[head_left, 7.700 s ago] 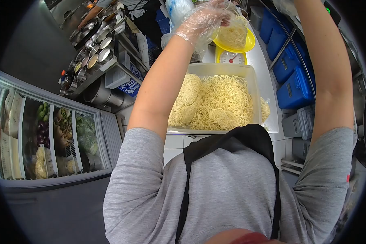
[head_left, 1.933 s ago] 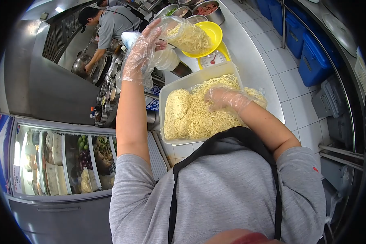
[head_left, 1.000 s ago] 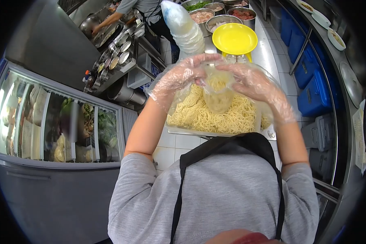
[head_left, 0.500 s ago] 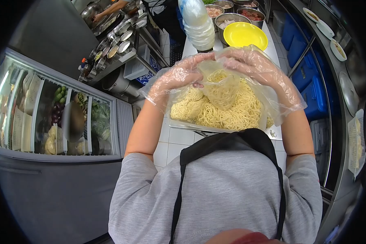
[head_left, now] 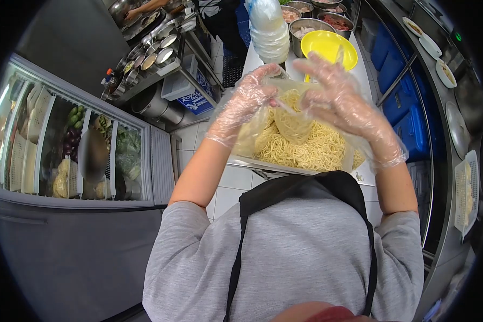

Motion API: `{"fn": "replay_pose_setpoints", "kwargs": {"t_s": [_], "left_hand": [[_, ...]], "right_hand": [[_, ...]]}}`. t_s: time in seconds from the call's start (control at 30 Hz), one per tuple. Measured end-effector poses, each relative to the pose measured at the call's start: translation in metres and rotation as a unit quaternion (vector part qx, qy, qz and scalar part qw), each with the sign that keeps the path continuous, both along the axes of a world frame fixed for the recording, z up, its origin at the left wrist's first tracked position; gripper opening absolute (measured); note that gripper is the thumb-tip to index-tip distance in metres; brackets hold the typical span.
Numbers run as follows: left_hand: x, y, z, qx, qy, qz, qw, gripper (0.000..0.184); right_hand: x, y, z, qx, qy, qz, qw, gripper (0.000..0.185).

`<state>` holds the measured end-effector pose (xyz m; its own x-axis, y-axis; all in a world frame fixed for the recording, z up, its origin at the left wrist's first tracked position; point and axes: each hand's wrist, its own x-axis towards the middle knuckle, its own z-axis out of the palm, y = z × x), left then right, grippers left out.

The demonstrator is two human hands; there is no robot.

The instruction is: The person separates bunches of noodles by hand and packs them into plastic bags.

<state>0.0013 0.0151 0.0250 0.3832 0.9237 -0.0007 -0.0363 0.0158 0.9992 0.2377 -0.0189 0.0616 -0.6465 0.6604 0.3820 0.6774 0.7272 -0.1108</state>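
My left hand (head_left: 248, 99), in a clear plastic glove, pinches the top edge of a clear plastic bag (head_left: 294, 126) with noodles inside. The bag hangs over a tray (head_left: 271, 165) heaped with loose yellow noodles (head_left: 327, 147). On the bag's other side is my right hand (head_left: 341, 99), gloved too and blurred by motion. Its fingers are spread, the lower ones close to the bag's mouth; whether they touch it is hard to see.
Beyond the tray stand a stack of wrapped containers (head_left: 268, 35), a yellow bowl (head_left: 329, 47) and several metal bowls (head_left: 306, 35) of ingredients. A glass-fronted fridge (head_left: 80, 139) is at left. Another person's arm (head_left: 145, 7) reaches over a pan at the upper left.
My right hand has lifted and spread its fingers away from the bag's mouth. My left hand keeps its pinch on the bag, its wrist turned more upright.
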Motion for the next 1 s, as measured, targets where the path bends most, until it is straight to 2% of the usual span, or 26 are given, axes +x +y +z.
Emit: {"fn": "replay_pose_setpoints", "kwargs": {"t_s": [0.07, 0.1, 0.13, 0.2, 0.23, 0.33, 0.4, 0.43, 0.47, 0.53, 0.57, 0.6, 0.63, 0.67, 0.73, 0.77, 0.8, 0.87, 0.9, 1.0], "left_hand": [[0.004, 0.002, -0.006, 0.016, -0.016, 0.018, 1.0, 0.06], [0.007, 0.001, -0.007, -0.002, -0.052, 0.03, 0.998, 0.061], [0.008, -0.002, -0.009, -0.021, -0.086, 0.042, 0.995, 0.061], [0.011, -0.012, -0.008, -0.029, -0.105, 0.042, 0.993, 0.061], [0.012, -0.014, -0.006, -0.034, -0.123, 0.042, 0.991, 0.062], [0.013, -0.015, -0.01, -0.022, -0.132, 0.052, 0.99, 0.061], [0.014, -0.015, -0.012, -0.03, -0.132, 0.046, 0.99, 0.06], [0.014, -0.016, -0.012, -0.036, -0.13, 0.045, 0.99, 0.058], [0.011, -0.017, -0.009, -0.034, -0.13, 0.047, 0.99, 0.058], [0.004, -0.018, 0.0, 0.072, 0.029, -0.027, 0.997, 0.052], [-0.002, -0.013, -0.004, 0.07, 0.029, -0.027, 0.997, 0.052], [-0.01, -0.003, -0.011, 0.263, 0.228, -0.061, 0.935, 0.044], [-0.015, 0.001, -0.013, 0.435, 0.408, -0.091, 0.798, 0.037], [-0.021, 0.002, -0.015, 0.436, 0.407, -0.093, 0.797, 0.037], [-0.025, 0.002, -0.012, 0.393, 0.529, -0.133, 0.74, 0.027], [-0.026, 0.006, -0.024, 0.423, 0.502, -0.103, 0.747, 0.018], [-0.024, 0.007, -0.02, 0.425, 0.501, -0.103, 0.747, 0.018], [-0.023, 0.004, 0.002, 0.529, 0.445, -0.057, 0.721, 0.016], [-0.02, -0.001, 0.018, 0.557, 0.423, -0.034, 0.714, 0.015], [-0.019, -0.001, 0.03, 0.6, 0.393, 0.008, 0.697, 0.015]], "right_hand": [[-0.011, -0.013, -0.004, -0.051, -0.021, 0.028, 0.998, 0.048], [-0.011, -0.011, -0.008, -0.031, -0.048, 0.022, 0.998, 0.066], [-0.011, -0.004, -0.011, -0.033, -0.049, 0.022, 0.998, 0.066], [-0.011, 0.015, -0.011, 0.072, 0.19, -0.063, 0.977, 0.078], [-0.011, 0.015, -0.007, 0.075, 0.19, -0.061, 0.977, 0.078], [-0.015, 0.004, -0.001, 0.045, 0.152, -0.03, 0.987, 0.067], [-0.021, 0.0, -0.016, 0.023, 0.025, -0.041, 0.999, 0.048], [-0.022, 0.006, -0.022, 0.017, 0.009, -0.039, 0.999, 0.034], [-0.018, 0.009, -0.021, 0.018, 0.009, -0.037, 0.999, 0.034], [-0.007, 0.013, -0.008, 0.052, 0.025, 0.0, 0.998, 0.03], [-0.001, 0.012, -0.003, 0.05, 0.024, 0.0, 0.998, 0.03], [0.005, 0.01, 0.003, -0.004, 0.075, 0.023, 0.997, 0.027], [0.011, 0.009, 0.005, -0.059, 0.126, 0.046, 0.989, 0.024], [0.017, 0.007, 0.003, -0.059, 0.126, 0.045, 0.989, 0.024], [0.029, 0.002, 0.001, -0.225, 0.035, -0.01, 0.974, 0.025], [0.034, 0.0, 0.0, -0.224, 0.034, -0.012, 0.974, 0.025], [0.038, -0.001, 0.0, -0.223, 0.002, -0.028, 0.974, 0.025], [0.046, -0.007, -0.002, -0.223, -0.06, -0.062, 0.971, 0.026], [0.051, -0.011, 0.001, -0.067, 0.043, 0.0, 0.997, 0.025], [0.047, -0.015, 0.016, -0.007, 0.01, -0.006, 1.0, 0.019]]}}
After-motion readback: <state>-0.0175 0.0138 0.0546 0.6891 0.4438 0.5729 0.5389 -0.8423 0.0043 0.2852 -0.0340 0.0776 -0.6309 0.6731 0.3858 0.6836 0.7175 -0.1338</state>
